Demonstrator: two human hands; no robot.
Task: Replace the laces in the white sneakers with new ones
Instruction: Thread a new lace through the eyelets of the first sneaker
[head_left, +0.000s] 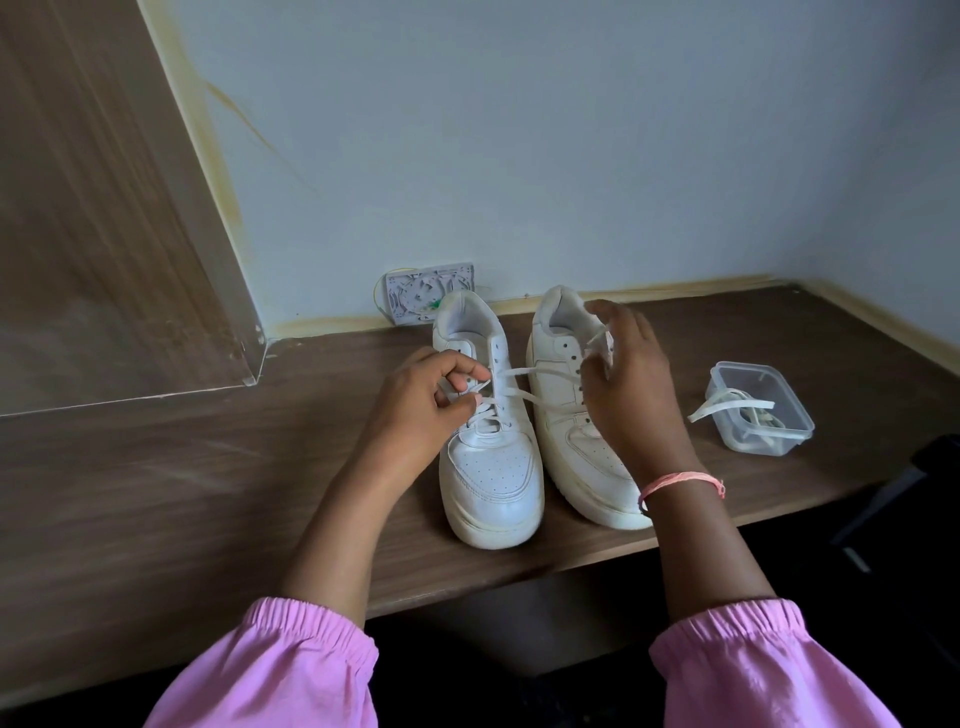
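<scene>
At frame centre, the left hand (426, 395) and right hand (623, 374) are each pinching a lace (524, 396), lacing the half-threaded left sneaker (493, 467); the right sneaker (576, 441) is sitting unlaced.

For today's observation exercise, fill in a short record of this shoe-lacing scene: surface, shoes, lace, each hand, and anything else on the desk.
surface: brown wooden desk against a pale wall
left shoe: white, partly laced near the toe
right shoe: white, no lace visible in its eyelets
lace: white, stretched between both hands
left hand: fingers pinch the lace at the left shoe
right hand: holds the lace's other end above the right shoe
tub: clear plastic, holds more laces, right of the shoes
</scene>
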